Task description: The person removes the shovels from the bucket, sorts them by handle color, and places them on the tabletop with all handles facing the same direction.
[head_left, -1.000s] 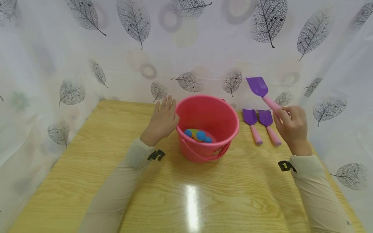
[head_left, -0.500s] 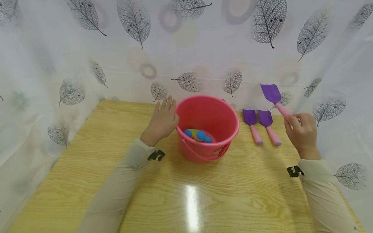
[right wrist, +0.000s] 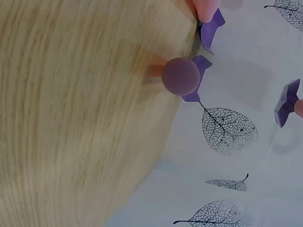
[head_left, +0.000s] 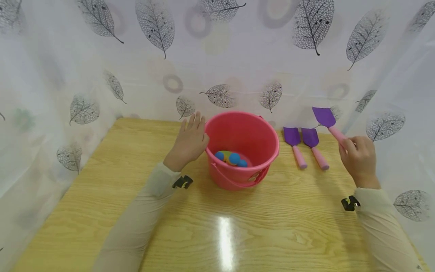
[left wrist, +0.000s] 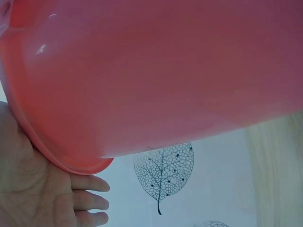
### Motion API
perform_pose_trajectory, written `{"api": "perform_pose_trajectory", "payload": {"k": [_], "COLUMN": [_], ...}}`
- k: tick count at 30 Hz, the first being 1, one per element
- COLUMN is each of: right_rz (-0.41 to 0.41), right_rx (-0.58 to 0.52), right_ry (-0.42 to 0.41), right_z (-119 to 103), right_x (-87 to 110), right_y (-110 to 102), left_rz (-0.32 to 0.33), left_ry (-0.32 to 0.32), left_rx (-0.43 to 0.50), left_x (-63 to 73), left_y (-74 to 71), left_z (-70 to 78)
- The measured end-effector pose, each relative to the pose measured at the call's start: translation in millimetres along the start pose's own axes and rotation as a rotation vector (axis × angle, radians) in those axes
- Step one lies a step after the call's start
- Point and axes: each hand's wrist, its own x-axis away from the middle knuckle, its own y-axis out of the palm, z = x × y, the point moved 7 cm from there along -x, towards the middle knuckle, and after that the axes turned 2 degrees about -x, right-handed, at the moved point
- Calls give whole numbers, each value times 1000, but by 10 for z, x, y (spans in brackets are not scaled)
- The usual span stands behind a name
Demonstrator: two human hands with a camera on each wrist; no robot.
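Note:
A pink bucket (head_left: pixel 224 132) stands upright on the table, several blue balls (head_left: pixel 234 158) and some yellow-green pieces inside it. Against its left rim rests my left hand (head_left: pixel 188 145), fingers straight; the left wrist view shows the palm (left wrist: pixel 38 198) at the rim of the bucket (left wrist: pixel 165 71). My right hand (head_left: pixel 360 160) grips the pink handle of a toy shovel (head_left: pixel 324 117), its purple blade raised and pointing up-left. Two matching shovels lie nearby, a left one (head_left: pixel 292 136) and a right one (head_left: pixel 310 138). The right wrist view catches only the held shovel's blade (right wrist: pixel 286 104).
The wooden table (head_left: pixel 265 234) carries the bucket and the lying shovels. A white curtain (head_left: pixel 217 53) printed with leaves hangs behind the table and along both sides. The bucket's handle (head_left: pixel 234 184) hangs down at its front.
My right hand has moved right and down with the shovel, away from the bucket. The left hand, the bucket and the lying shovels have stayed put.

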Motion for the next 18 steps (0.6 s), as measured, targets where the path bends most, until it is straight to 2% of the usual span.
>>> {"api": "perform_pose_trajectory", "payload": {"k": [18], "right_rz": [-66], "right_rx": [33], "right_ry": [10], "right_z": [253], "right_x": [281], "right_y": [-2], "left_rz": [1], "left_ry": [4], "left_rx": [2], "left_x": [17], "left_y": [-11], "left_z": [9]}}
